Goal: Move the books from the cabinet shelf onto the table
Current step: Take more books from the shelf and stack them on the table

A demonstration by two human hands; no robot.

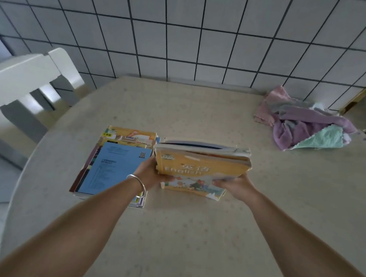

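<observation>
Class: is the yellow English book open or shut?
Shut: the English book shows its front cover, gripped by both hands.

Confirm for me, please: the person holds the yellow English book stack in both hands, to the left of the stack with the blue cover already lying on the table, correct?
Not quite. The head view shows the yellow English book stack, held by the left hand and the right hand, to the right of the blue-covered stack, not the left. That stack does lie on the table.

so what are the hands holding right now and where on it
A bundle of books, orange English book on top. The left hand grips its near left corner; the right hand grips its near right edge.
</observation>
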